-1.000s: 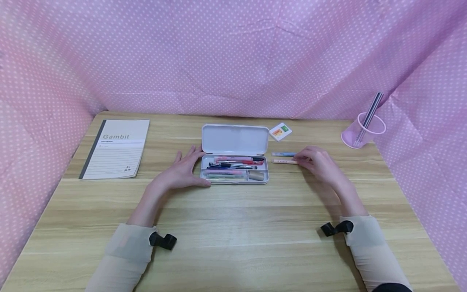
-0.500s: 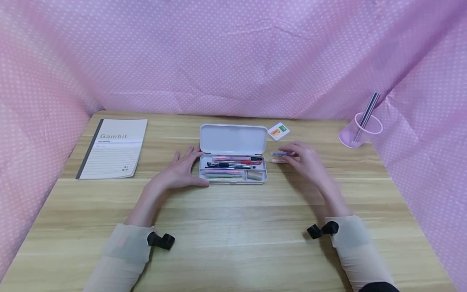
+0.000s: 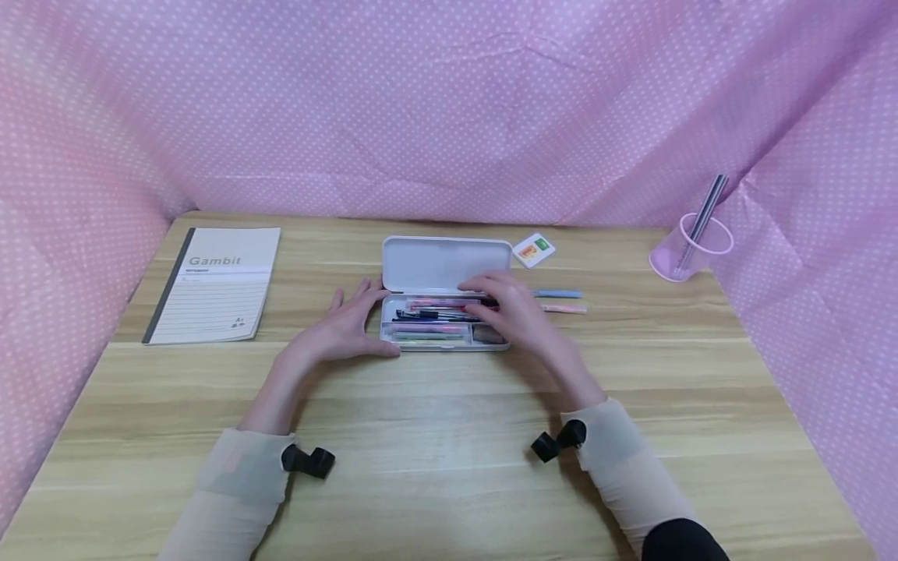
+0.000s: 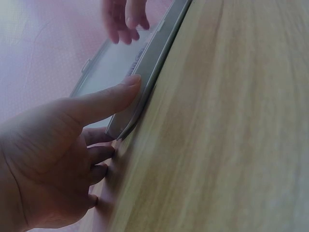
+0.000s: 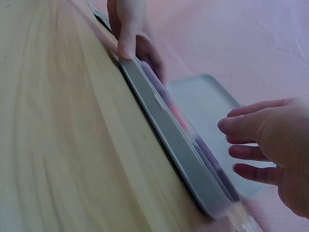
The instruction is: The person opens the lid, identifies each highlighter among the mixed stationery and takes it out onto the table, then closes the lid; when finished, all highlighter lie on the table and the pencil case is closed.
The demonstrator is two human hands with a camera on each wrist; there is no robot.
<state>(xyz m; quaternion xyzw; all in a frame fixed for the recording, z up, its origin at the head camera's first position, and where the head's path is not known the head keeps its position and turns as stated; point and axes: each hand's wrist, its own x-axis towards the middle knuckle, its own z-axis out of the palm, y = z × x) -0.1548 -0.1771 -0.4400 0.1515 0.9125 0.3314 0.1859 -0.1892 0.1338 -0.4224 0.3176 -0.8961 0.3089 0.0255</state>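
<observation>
A white pencil case point(image 3: 446, 265) stands on the table with its lid raised. Several pens point(image 3: 435, 314) and a grey-brown block point(image 3: 487, 335) lie in its tray. My left hand point(image 3: 344, 327) holds the case at its left end; in the left wrist view the thumb point(image 4: 108, 100) rests on the front wall and the fingers reach round the end. Over the right half of the case hovers my right hand point(image 3: 515, 312). The right wrist view shows its fingers point(image 5: 253, 153) spread apart, with nothing between them.
To the right of the case lie a blue pen point(image 3: 557, 294) and a pink pen point(image 3: 564, 308). A white eraser-like block point(image 3: 534, 250) sits behind them. A notebook point(image 3: 213, 288) is at the left; a pink cup point(image 3: 691, 248) with dark rods stands at the back right.
My right hand has moved left, from the blue and pink pens to above the case, leaving both pens on the table. The left hand has stayed at the case's left end.
</observation>
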